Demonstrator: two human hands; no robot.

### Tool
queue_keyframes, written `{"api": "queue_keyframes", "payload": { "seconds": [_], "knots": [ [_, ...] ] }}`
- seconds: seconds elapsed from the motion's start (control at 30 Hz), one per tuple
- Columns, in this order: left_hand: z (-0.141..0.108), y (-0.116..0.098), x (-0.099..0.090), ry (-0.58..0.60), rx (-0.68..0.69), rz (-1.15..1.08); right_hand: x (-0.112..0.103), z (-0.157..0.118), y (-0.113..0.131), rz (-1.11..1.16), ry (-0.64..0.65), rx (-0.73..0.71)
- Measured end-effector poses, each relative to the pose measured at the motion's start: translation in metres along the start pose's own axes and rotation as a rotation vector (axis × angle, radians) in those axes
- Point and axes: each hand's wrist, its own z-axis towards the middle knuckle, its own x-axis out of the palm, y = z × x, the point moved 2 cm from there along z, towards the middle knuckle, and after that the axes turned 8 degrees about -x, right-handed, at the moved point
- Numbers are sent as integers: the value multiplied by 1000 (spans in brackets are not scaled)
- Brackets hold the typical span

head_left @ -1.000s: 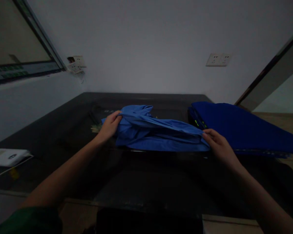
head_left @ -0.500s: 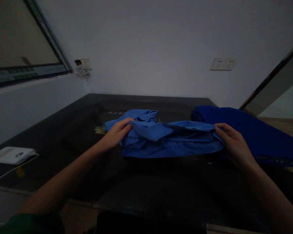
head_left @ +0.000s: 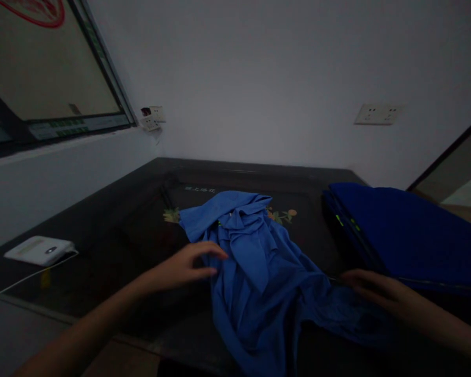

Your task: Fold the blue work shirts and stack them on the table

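A crumpled blue garment (head_left: 255, 262) lies spread over the dark tabletop, with its folds running toward me and its lower part reaching the front edge. Beside its left side is my left hand (head_left: 192, 266), thumb and fingers apart and holding nothing. My right hand (head_left: 380, 290) is over the garment's blurred right end, its fingers stretched out to the left. I see no cloth pinched in it. Between that hand and the wall sits a folded stack of darker blue cloth (head_left: 412, 230).
The dark glossy table (head_left: 141, 230) has printed flowers and stands against a wall. A white box-shaped device (head_left: 39, 250) with a cable lies at the left. Wall sockets (head_left: 378, 113) are at the back right, and a loose socket (head_left: 149, 123) hangs near the window.
Both hands have let go of the garment, earlier held bunched up between them. It now lies spread toward me. My hands have come lower, and the view has shifted slightly.
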Motion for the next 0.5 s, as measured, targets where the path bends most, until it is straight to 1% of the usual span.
{"api": "queue_keyframes", "payload": {
  "seconds": [0.03, 0.07, 0.1, 0.13, 0.17, 0.23, 0.3, 0.37, 0.4, 0.43, 0.47, 0.5],
  "knots": [
    [3, 20, -14, -148, -45, 80, -1, 7, 8, -24, -56, -21],
    [6, 41, -26, -265, -90, 173, 0, 13, 20, -54, -124, -47],
    [9, 62, -34, -349, -130, 263, 4, 20, 35, -86, -185, -85],
    [12, 82, -39, -397, -165, 339, 13, 26, 53, -113, -203, -136],
    [17, 99, -41, -417, -191, 397, 25, 30, 74, -126, -181, -205],
    [26, 125, -38, -414, -218, 471, 61, 37, 118, -158, -18, -367],
    [37, 138, -29, -402, -220, 501, 102, 41, 154, -247, 155, -493],
    [47, 142, -22, -401, -221, 499, 137, 45, 174, -351, 285, -589],
    [51, 143, -21, -408, -231, 482, 150, 47, 178, -398, 324, -604],
    [54, 143, -21, -422, -252, 451, 158, 51, 177, -433, 344, -596],
    [57, 143, -24, -445, -278, 405, 161, 55, 172, -449, 349, -568],
    [58, 143, -28, -480, -305, 349, 159, 58, 165, -432, 336, -535]
  ]
}}
